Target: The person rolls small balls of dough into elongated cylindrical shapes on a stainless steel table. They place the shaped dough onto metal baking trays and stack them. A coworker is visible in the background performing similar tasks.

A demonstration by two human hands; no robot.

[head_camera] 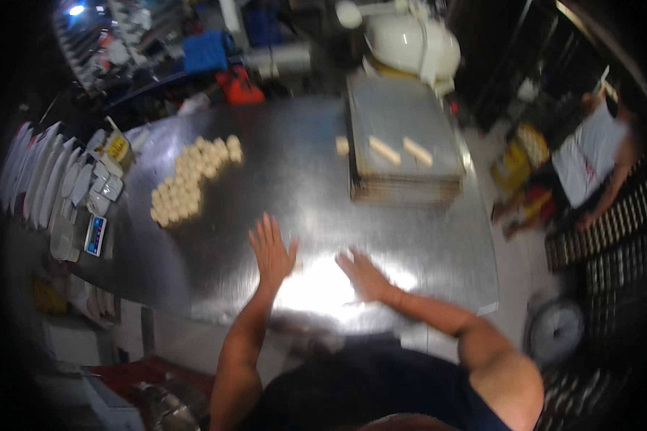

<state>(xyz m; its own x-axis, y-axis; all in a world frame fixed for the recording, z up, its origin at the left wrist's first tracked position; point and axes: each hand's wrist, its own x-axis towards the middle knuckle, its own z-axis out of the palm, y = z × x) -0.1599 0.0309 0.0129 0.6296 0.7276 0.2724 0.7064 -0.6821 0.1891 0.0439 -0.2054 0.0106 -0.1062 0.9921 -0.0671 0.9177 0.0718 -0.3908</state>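
Over the steel worktable (237,188), my left hand (271,253) is spread, palm down, with nothing seen in its grasp. A tiny pale bit of dough (298,265) shows just right of its thumb. My right hand (364,275) is blurred, its fingers pointing up and left; whether anything lies beneath it is hidden. Balls of dough (178,196) sit clustered at the table's left. On top of a stack of metal trays (407,113) lie two sticks of dough (384,150) (418,152). One separate dough piece (342,145) rests against the stack's left side.
Packed white bags (43,178), a small digital scale (95,235) and a plastic container (63,240) line the left end. A large white machine (412,46) stands behind the trays. At right, another person (590,153) is beside racked trays (598,231); a round fan (556,331) stands below.
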